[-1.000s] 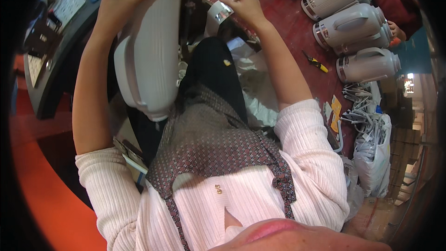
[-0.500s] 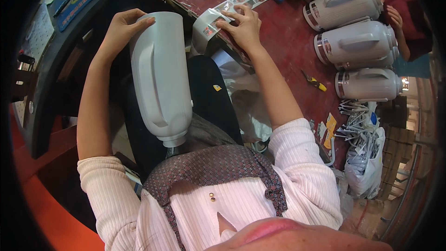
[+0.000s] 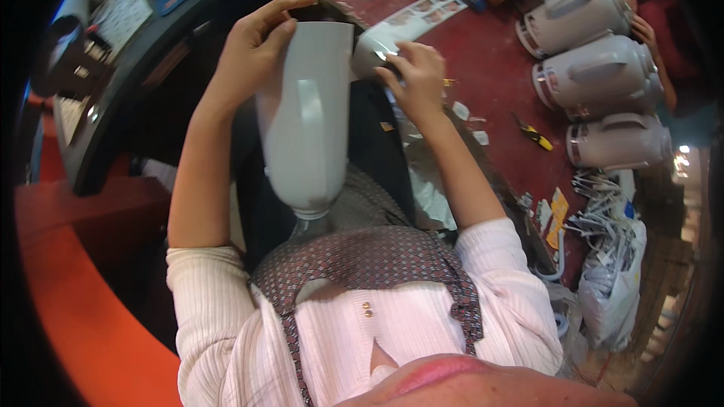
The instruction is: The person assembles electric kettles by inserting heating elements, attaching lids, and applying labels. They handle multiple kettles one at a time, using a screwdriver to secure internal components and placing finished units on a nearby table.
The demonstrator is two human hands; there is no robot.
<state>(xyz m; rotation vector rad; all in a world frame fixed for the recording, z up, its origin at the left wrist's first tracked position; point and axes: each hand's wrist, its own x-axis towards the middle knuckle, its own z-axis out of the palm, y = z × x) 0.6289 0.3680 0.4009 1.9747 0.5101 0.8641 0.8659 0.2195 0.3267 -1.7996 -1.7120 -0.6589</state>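
Observation:
A pale grey thermos flask body (image 3: 320, 128) with a side handle lies over my lap, its narrow neck against my patterned apron. My left hand (image 3: 256, 49) is closed on the flask's wide far end, thumb against its side and index finger reaching past the rim. Right of the flask, a glossy strip of picture stickers (image 3: 403, 29) runs along the table and curls over its edge. My right hand (image 3: 422, 83) is at that curled end, thumb and fingers bent together on the strip. The fingertips are slightly blurred.
Several finished-looking grey flasks (image 3: 592, 71) lie along the red table (image 3: 483, 90) at right, beside another person's hand (image 3: 645, 34). A yellow-black cutter (image 3: 535, 136) lies nearer. A bag of grey handles (image 3: 607, 286) hangs at the table's end. Left is a dark bench edge (image 3: 181, 38).
The whole view has shifted, so most things sit further right. The flask stands more upright in view. My right fingers have drawn closer together and moved back along the sticker strip's curled end.

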